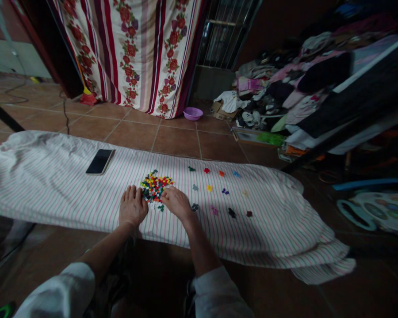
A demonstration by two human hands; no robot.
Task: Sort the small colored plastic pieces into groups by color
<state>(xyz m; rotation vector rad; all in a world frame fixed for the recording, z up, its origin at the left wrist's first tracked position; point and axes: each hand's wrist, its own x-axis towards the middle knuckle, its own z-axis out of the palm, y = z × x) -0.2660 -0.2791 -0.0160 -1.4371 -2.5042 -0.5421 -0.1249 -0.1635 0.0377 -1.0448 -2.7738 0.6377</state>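
Note:
A mixed pile of small coloured pieces [155,186] lies on the striped cloth [272,229]. My left hand [132,206] rests palm down on the cloth at the pile's left edge, its fingers spread a little. At the pile's right edge is my right hand [176,202], its fingers curled together over something I cannot make out. To the right, small single-colour groups sit apart in rows, among them red [206,170], orange [221,173], yellow [209,188], pink [214,210], black [231,213] and brown [249,213]. A dark green group [161,207] lies just below the pile.
A phone [100,161] lies on the cloth at the left. Beyond the cloth are a floral curtain [129,53], a purple basin [193,114] and a red broom head [88,98] on the tiled floor. Heaped clothes [252,86] fill the right side.

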